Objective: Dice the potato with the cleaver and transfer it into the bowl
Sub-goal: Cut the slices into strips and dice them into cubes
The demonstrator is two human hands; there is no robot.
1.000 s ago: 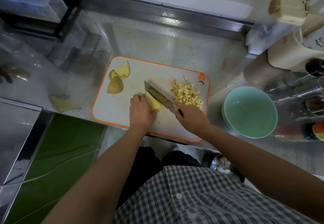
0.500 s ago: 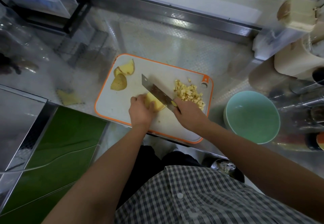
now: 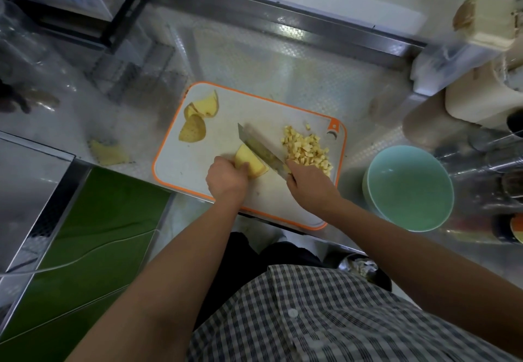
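Right hand [image 3: 308, 183] is clenching the cleaver [image 3: 259, 146] handle, with the blade still bearing on the right face of the potato chunk [image 3: 250, 162] and its tip pointing to 11 o'clock. Left hand [image 3: 226, 176] is gripping the chunk from 9 o'clock, fingers curled. Compared with a second ago more of the chunk is showing past the fingers, and the diced pile [image 3: 307, 149] looks unchanged. So slicing is ongoing and the transfer isn't started; the bowl [image 3: 368, 180] is sitting empty at 3 o'clock, just beside the cutting board [image 3: 198, 169]. The pile is crowding the board's 3 o'clock edge, so dice could spill there. Bare board is lying open at 9 o'clock, and potato slices [image 3: 195, 132] are waiting at 10 o'clock. The board's near edge is sitting right at the table [image 3: 283, 64] front.
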